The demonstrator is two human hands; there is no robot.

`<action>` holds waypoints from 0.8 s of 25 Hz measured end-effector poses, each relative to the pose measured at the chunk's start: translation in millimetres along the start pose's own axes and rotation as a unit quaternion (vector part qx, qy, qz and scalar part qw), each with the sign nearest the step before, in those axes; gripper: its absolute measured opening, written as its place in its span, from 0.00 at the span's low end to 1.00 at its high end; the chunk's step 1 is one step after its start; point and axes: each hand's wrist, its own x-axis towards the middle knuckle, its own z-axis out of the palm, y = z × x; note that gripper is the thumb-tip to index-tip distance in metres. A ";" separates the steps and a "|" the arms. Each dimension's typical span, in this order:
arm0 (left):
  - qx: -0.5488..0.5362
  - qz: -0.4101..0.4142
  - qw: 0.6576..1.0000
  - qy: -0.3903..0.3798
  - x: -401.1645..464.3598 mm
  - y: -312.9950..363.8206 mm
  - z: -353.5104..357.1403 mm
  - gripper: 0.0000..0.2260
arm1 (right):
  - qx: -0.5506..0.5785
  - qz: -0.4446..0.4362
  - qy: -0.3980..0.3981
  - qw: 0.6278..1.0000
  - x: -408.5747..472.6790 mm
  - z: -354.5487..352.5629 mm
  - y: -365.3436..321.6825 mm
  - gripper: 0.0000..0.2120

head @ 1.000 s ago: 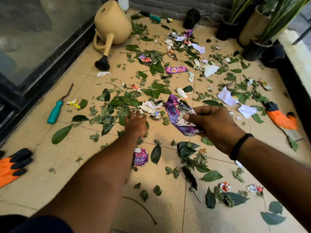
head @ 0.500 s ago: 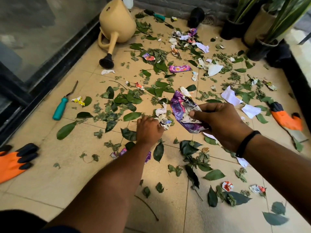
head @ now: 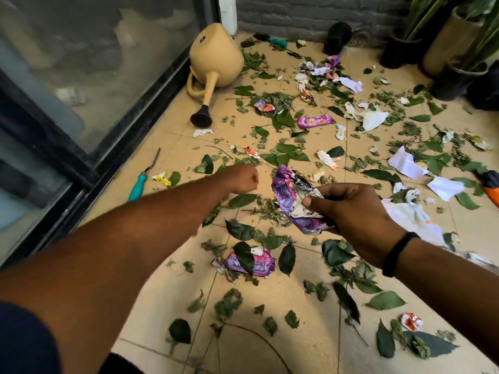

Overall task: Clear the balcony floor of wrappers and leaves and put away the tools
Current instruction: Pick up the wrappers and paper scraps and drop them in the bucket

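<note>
Gathering wrappers. Right hand (head: 351, 209) pinches a purple wrapper bundle (head: 294, 201); left hand (head: 241, 179) is fisted, contents possibly scraps, cannot tell. Next: add the floor wrapper (head: 248, 263).

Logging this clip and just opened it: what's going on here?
A person is picking litter off a balcony floor. The right hand grips a bundle of crumpled purple wrappers. The left hand is fisted above the leaves; what it holds cannot be seen. Wrappers, leaves, a teal-handled tool and a tipped watering can remain down.
</note>
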 end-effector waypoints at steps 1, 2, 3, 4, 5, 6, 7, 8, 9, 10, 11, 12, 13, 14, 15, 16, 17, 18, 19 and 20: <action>0.003 -0.021 0.999 0.039 -7.7 -25.5 -0.8 0.11 | -0.015 0.001 -0.012 1.000 -2.9 5.7 2.3 0.01; 0.017 -0.065 0.994 0.081 -16.7 -56.3 2.6 0.14 | -0.027 0.005 -0.026 0.999 -7.1 10.8 5.9 0.01; 0.037 -0.126 0.985 0.112 -25.9 -87.8 7.7 0.19 | -0.034 0.010 -0.042 0.999 -11.9 15.4 9.0 0.02; 0.039 -0.192 0.973 0.122 -32.6 -120.6 13.6 0.22 | -0.037 0.013 -0.056 0.998 -14.7 19.9 11.8 0.03; 0.020 -0.242 0.962 0.122 -38.5 -147.2 16.9 0.25 | -0.040 0.015 -0.064 0.997 -16.5 23.3 13.3 0.03; -0.014 -0.276 0.954 0.115 -41.9 -169.3 18.5 0.28 | -0.044 0.014 -0.069 0.997 -15.4 25.4 15.0 0.02; -0.047 -0.291 0.949 0.109 -41.1 -188.6 19.8 0.30 | -0.047 0.014 -0.070 0.996 -14.3 27.2 15.3 0.02; -0.072 -0.300 0.946 0.100 -39.2 -202.5 20.3 0.32 | -0.048 0.016 -0.068 0.996 -12.2 28.1 15.7 0.02; -0.085 -0.305 0.944 0.089 -36.9 -210.1 19.6 0.33 | -0.046 0.021 -0.063 0.997 -10.8 28.4 15.2 0.02; -0.082 -0.309 0.944 0.077 -33.2 -214.4 19.7 0.32 | -0.046 0.027 -0.055 0.997 -8.7 28.1 16.2 0.02; -0.070 -0.311 0.945 0.068 -30.5 -213.6 19.3 0.31 | -0.050 0.032 -0.049 0.997 -8.1 27.7 16.6 0.03; -0.057 -0.315 0.945 0.064 -28.5 -212.8 18.9 0.30 | -0.056 0.035 -0.045 0.997 -7.5 26.9 18.3 0.03; -0.044 -0.318 0.945 0.062 -26.6 -211.3 17.8 0.28 | -0.064 0.038 -0.043 0.996 -7.3 26.7 19.6 0.04; -0.023 -0.322 0.945 0.058 -24.0 -211.7 16.8 0.27 | -0.069 0.040 -0.040 0.996 -7.0 25.8 21.7 0.04; 0.006 -0.323 0.945 0.048 -21.1 -212.7 16.8 0.26 | -0.071 0.044 -0.039 0.996 -7.4 24.8 23.0 0.04; 0.030 -0.325 0.945 0.035 -18.9 -214.6 17.6 0.26 | -0.072 0.047 -0.037 0.996 -7.5 23.5 24.5 0.04; 0.036 -0.326 0.944 0.022 -17.3 -217.0 18.7 0.26 | -0.071 0.051 -0.036 0.996 -8.5 22.3 24.4 0.05; 0.027 -0.329 0.944 0.010 -17.6 -216.7 19.2 0.27 | -0.068 0.054 -0.035 0.996 -9.2 20.9 24.0 0.05; 0.006 -0.336 0.942 0.004 -17.6 -215.5 19.2 0.27 | -0.064 0.056 -0.035 0.996 -10.3 20.1 22.5 0.06; -0.017 -0.340 0.940 0.005 -17.2 -215.6 19.7 0.27 | -0.060 0.057 -0.035 0.996 -10.7 19.7 21.8 0.06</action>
